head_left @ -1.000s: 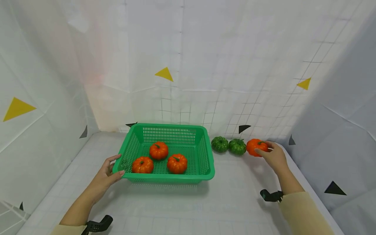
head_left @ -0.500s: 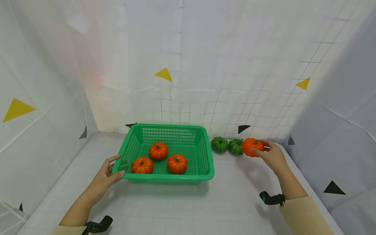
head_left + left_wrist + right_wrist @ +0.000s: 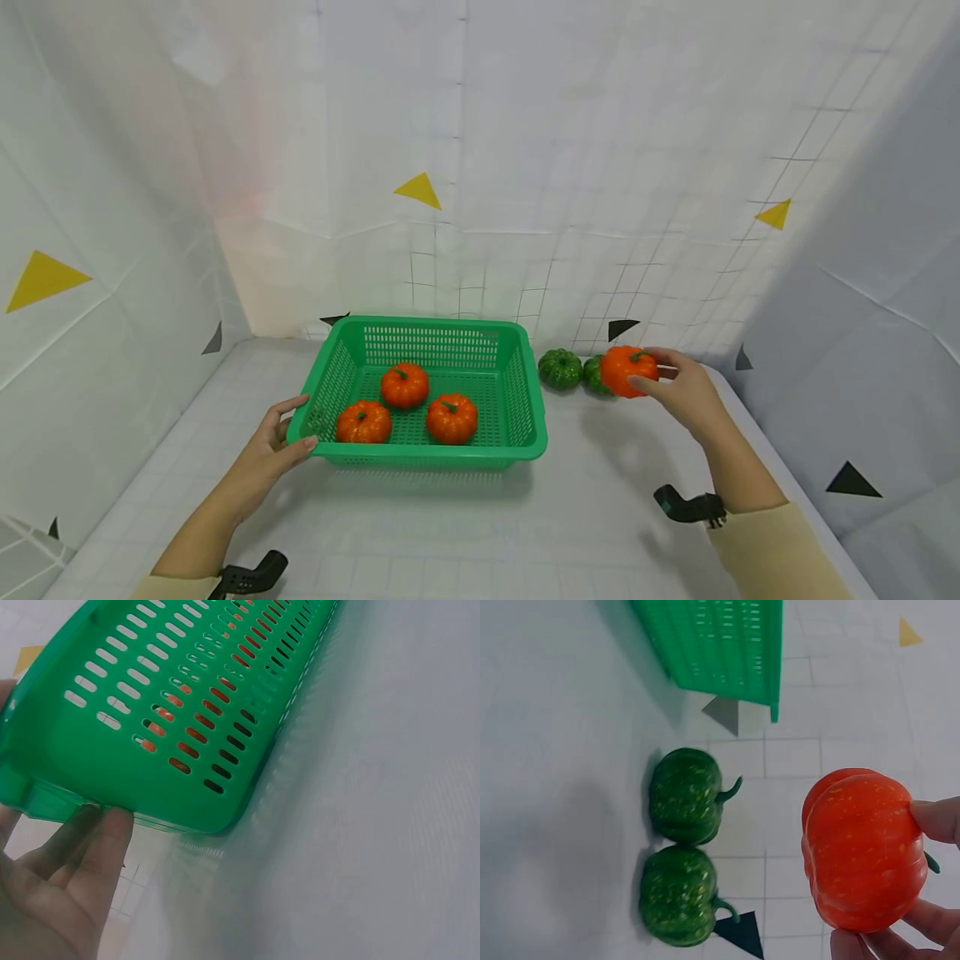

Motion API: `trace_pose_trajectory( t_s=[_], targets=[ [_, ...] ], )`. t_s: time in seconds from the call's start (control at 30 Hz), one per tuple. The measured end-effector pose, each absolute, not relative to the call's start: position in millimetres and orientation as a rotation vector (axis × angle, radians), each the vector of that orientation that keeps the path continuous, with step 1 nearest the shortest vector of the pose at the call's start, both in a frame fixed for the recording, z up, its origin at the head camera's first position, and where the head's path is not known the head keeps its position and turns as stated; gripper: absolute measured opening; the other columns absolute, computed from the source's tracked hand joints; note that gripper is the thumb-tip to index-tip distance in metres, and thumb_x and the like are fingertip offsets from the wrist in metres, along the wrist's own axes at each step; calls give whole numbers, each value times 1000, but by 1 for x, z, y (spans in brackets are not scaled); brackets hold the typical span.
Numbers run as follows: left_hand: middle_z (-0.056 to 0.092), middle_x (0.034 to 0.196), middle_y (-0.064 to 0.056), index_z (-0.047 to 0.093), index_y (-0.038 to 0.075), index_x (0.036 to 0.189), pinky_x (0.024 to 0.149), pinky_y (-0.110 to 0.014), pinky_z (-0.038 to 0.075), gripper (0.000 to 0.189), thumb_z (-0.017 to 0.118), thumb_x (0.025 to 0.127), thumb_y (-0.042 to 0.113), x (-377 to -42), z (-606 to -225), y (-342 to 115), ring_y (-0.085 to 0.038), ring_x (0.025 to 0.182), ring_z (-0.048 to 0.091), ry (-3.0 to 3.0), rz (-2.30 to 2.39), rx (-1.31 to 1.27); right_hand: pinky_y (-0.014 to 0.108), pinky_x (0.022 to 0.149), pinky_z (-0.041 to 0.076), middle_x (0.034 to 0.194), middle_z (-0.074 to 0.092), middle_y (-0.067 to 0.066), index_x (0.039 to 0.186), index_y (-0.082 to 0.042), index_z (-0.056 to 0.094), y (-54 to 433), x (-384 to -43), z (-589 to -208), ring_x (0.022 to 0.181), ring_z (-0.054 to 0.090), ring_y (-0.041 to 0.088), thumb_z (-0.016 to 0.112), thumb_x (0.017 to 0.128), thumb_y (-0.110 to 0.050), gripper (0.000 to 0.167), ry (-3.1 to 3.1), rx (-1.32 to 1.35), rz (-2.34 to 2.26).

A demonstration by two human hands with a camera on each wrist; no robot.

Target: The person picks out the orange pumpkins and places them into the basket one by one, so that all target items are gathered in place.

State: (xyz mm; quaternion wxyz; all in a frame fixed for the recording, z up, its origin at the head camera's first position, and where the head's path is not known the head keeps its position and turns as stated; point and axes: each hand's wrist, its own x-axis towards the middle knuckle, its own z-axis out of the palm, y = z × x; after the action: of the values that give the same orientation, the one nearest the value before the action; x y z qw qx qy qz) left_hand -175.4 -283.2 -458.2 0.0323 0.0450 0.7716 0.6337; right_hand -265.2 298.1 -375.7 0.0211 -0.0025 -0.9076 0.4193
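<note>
A green slotted plastic basket (image 3: 420, 450) stands on the table with three orange pumpkins inside, one of them a pumpkin (image 3: 452, 418) near the front. My left hand (image 3: 262, 458) grips the basket's front left corner, thumb on the rim and fingers at the side and underneath. My right hand (image 3: 686, 392) pinches another orange pumpkin (image 3: 866, 851) between thumb and fingers, held above the table. Two green pumpkins sit right of the basket: a nearer-to-basket green pumpkin (image 3: 560, 369) and a second green pumpkin (image 3: 679, 895), partly hidden behind the held one in the head view.
White sheeted walls (image 3: 525, 167) with yellow and black triangles enclose the table's back and sides. The white table surface (image 3: 450, 533) stretches in front of the basket. Each wrist wears a black camera, such as the camera (image 3: 686, 504) on the right.
My right hand has lifted the orange pumpkin slightly and carried it left, so it now covers part of a green pumpkin. The left hand and basket have stayed put.
</note>
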Motion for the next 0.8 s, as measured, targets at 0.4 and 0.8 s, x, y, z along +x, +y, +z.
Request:
trace_pose_trajectory(
  t_s=[0.4, 0.8],
  targets=[
    [32, 151, -29, 13, 16, 159, 90, -19, 49, 76, 62, 101, 18, -176, -459, -284, -8, 115, 55, 2384, 1946, 151, 63, 100, 43, 148, 43, 25, 151, -6, 41, 269, -262, -355, 131, 43, 45, 73, 91, -41, 76, -2861, 97, 1337],
    [31, 151, -29, 13, 16, 159, 89, -18, 48, 77, 62, 101, 19, -176, -460, -284, -6, 113, 55, 2384, 1943, 133, 55, 99, 48, 146, 47, 21, 146, -7, 47, 240, -269, -347, 131, 44, 41, 74, 91, -37, 68, -2900, 233, 1370]
  ],
)
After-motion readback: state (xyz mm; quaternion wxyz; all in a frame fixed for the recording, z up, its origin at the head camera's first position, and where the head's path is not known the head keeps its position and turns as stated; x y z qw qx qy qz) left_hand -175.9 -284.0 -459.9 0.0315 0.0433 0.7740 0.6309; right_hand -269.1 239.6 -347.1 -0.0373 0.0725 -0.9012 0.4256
